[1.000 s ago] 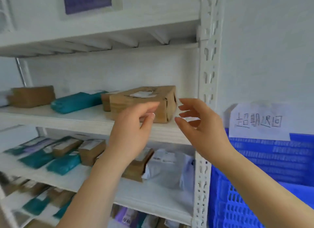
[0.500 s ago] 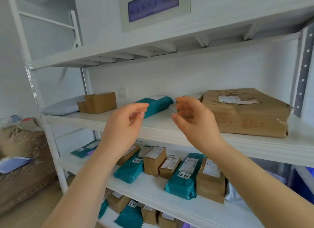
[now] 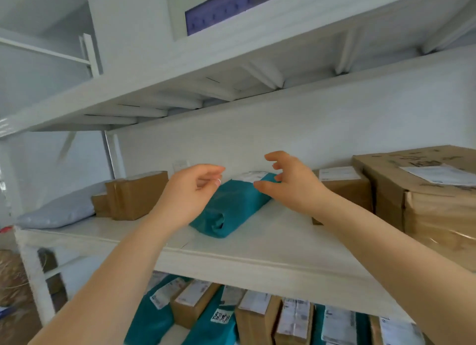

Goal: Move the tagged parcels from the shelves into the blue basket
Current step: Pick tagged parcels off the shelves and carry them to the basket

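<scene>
A teal bag parcel (image 3: 231, 205) with a white label at its far end lies on the white shelf (image 3: 270, 249) at chest height. My left hand (image 3: 188, 193) hovers at its left side, fingers curled and apart, holding nothing. My right hand (image 3: 288, 182) reaches over its far right end with fingers spread, the thumb close to or touching the teal wrap. On the shelf below lie several teal and cardboard parcels (image 3: 257, 316) with white labels; one teal bag carries a handwritten tag (image 3: 220, 316). The blue basket is out of view.
A small labelled box (image 3: 345, 187) and a large taped carton (image 3: 425, 195) stand right of the teal parcel. To its left are a brown box (image 3: 136, 195) and a grey bag (image 3: 61, 211). Another shelf (image 3: 206, 69) hangs close overhead.
The view has swung left from the shelf's right post and closed in on the teal parcel. Both hands have moved forward over the shelf to either side of it.
</scene>
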